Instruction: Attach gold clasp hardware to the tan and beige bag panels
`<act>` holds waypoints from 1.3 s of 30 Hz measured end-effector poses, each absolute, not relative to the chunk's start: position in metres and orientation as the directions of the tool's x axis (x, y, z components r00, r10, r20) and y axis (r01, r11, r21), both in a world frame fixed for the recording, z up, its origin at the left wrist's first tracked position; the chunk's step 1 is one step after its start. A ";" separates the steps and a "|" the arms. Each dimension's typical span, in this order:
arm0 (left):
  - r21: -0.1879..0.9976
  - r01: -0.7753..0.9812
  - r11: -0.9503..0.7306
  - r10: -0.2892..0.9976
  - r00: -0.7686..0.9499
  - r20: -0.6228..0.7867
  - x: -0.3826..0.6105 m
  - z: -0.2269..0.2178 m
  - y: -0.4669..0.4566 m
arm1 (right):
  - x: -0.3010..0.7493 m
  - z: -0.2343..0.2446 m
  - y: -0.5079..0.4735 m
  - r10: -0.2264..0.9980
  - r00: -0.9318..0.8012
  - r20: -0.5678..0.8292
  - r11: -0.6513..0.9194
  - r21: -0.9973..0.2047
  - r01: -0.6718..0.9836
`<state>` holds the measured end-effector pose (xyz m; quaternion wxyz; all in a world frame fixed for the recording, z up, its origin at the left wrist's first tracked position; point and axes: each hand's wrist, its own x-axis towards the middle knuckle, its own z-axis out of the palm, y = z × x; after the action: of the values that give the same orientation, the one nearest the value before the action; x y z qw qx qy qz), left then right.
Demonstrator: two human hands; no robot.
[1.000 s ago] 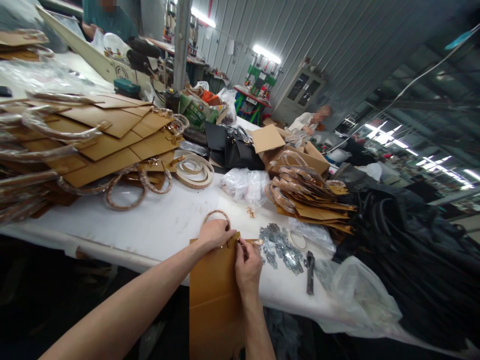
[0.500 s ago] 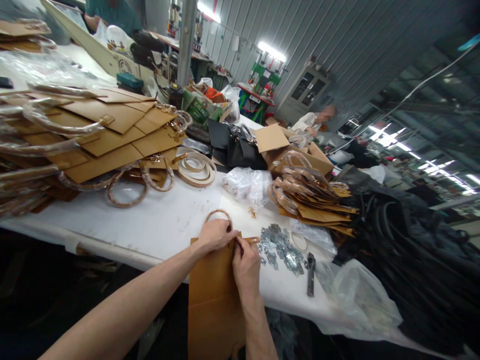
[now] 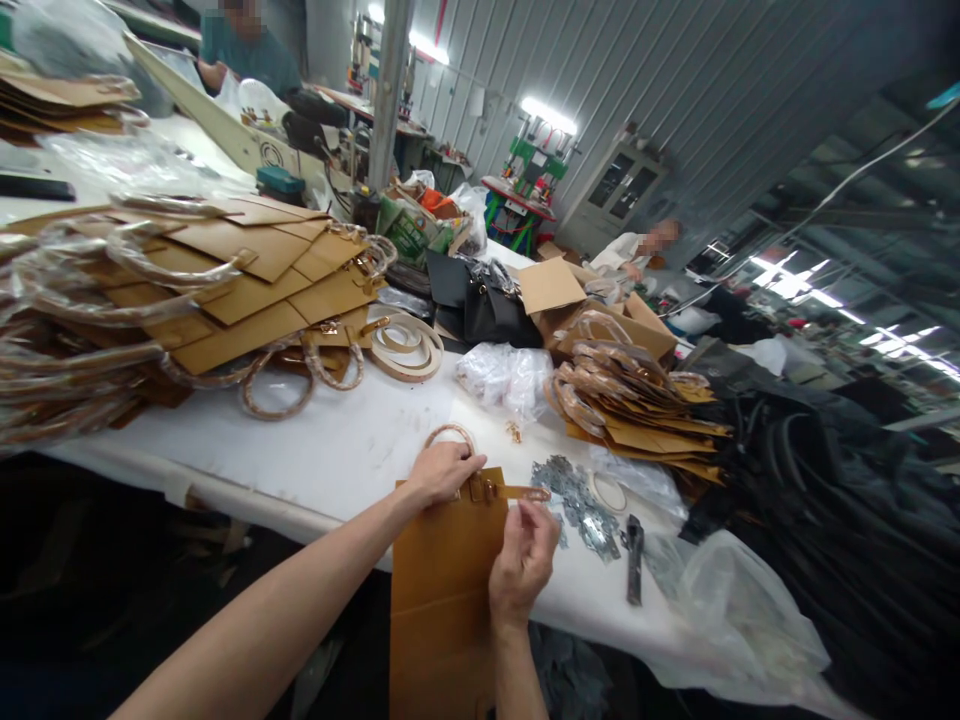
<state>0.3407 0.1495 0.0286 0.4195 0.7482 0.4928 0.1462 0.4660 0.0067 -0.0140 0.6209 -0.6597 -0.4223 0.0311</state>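
A tan leather bag panel point(image 3: 442, 580) hangs over the table's front edge, its top end on the tabletop. My left hand point(image 3: 444, 472) is closed on that top end, beside a wrapped round handle point(image 3: 450, 432); some of its fingers are hidden. From the panel a narrow strap point(image 3: 517, 492) with gold-coloured fittings sticks out to the right. Just below the strap's tip is my right hand point(image 3: 525, 560), fingers curled together in a pinch. Whether it holds anything small is not visible. Thin metal plates point(image 3: 577, 505) lie in a heap to its right.
Tan bag panels with wrapped handles are piled at left point(image 3: 255, 270) and right point(image 3: 637, 410). A coiled strip point(image 3: 405, 345), a black bag point(image 3: 487, 300), small gold pieces point(image 3: 514, 431), a dark tool point(image 3: 634, 560) and a plastic bag point(image 3: 750, 610) lie around. Two people work farther back.
My right hand has come away from the panel's top edge, moving right and down to the strap's tip, uncovering the gold-coloured fittings. The left hand stays at the handle. The view has shifted slightly.
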 end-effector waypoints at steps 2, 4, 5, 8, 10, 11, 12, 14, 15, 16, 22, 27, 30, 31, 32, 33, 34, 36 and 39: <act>0.790 0.594 -0.152 0.861 0.471 -0.189 0.339 0.030 0.149 | 0.464 -0.013 0.009 0.615 0.665 0.423 0.114 -0.883 0.456; 0.808 0.571 -0.144 0.860 0.477 -0.183 0.338 0.032 0.148 | 0.464 -0.013 0.011 0.699 0.620 0.356 0.071 -0.898 0.435; 0.818 0.557 -0.141 0.859 0.480 -0.179 0.336 0.033 0.147 | 0.465 -0.014 0.012 0.742 0.583 0.330 0.046 -0.893 0.447; 0.850 0.510 -0.134 0.855 0.493 -0.162 0.333 0.036 0.146 | 0.469 -0.016 0.015 0.819 0.526 0.231 -0.056 -0.879 0.473; 0.873 0.470 -0.134 0.853 0.503 -0.140 0.330 0.036 0.145 | 0.472 -0.017 0.016 0.829 0.535 0.161 -0.117 -0.887 0.448; 0.884 0.447 -0.136 0.852 0.508 -0.126 0.329 0.035 0.145 | 0.474 -0.017 0.017 0.831 0.540 0.132 -0.133 -0.896 0.424; 0.895 0.424 -0.139 0.852 0.513 -0.110 0.328 0.034 0.145 | 0.475 -0.017 0.018 0.831 0.545 0.110 -0.139 -0.908 0.395; 0.911 0.384 -0.153 0.854 0.514 -0.073 0.326 0.033 0.144 | 0.476 -0.018 0.018 0.833 0.547 0.078 -0.127 -0.937 0.326; 0.915 0.368 -0.162 0.859 0.510 -0.053 0.324 0.033 0.143 | 0.477 -0.019 0.019 0.834 0.548 0.065 -0.120 -0.948 0.295; 0.918 0.356 -0.174 0.866 0.499 -0.030 0.322 0.033 0.141 | 0.478 -0.019 0.019 0.835 0.547 0.055 -0.115 -0.956 0.271; 0.917 0.298 -0.266 0.914 0.381 0.142 0.291 0.028 0.111 | 0.481 -0.021 0.019 0.822 0.566 0.054 -0.121 -0.956 0.266; 0.873 0.249 -0.419 0.859 0.420 0.292 0.259 0.008 0.079 | 0.479 -0.020 0.019 0.814 0.579 0.048 -0.089 -0.975 0.205; 0.917 0.241 -0.317 0.922 0.306 0.238 0.249 0.002 0.069 | 0.477 -0.020 0.018 0.806 0.589 0.058 -0.060 -0.982 0.179; 0.944 0.212 -0.254 0.948 0.247 0.199 0.247 0.002 0.067 | 0.477 -0.020 0.018 0.802 0.594 0.062 -0.052 -0.983 0.173; 0.966 0.170 -0.195 0.968 0.191 0.162 0.246 0.003 0.065 | 0.476 -0.019 0.018 0.795 0.603 0.069 -0.044 -0.984 0.170; 0.981 0.120 -0.149 0.980 0.147 0.131 0.246 0.004 0.064 | 0.476 -0.018 0.017 0.786 0.613 0.076 -0.036 -0.985 0.169; 0.990 0.073 -0.119 0.987 0.113 0.111 0.245 0.005 0.063 | 0.476 -0.018 0.016 0.779 0.621 0.083 -0.029 -0.985 0.169; 0.995 0.017 -0.101 0.993 0.060 0.100 0.244 0.005 0.061 | 0.476 -0.015 0.015 0.771 0.629 0.100 -0.015 -0.985 0.174; 0.994 0.035 -0.108 0.994 -0.027 0.109 0.238 0.000 0.059 | 0.476 -0.013 0.012 0.770 0.629 0.104 -0.006 -0.985 0.170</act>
<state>0.2380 0.0592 0.0005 0.4564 0.5275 0.4877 0.5250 0.4760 0.0124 -0.0132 0.6099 -0.6652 -0.3536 0.2460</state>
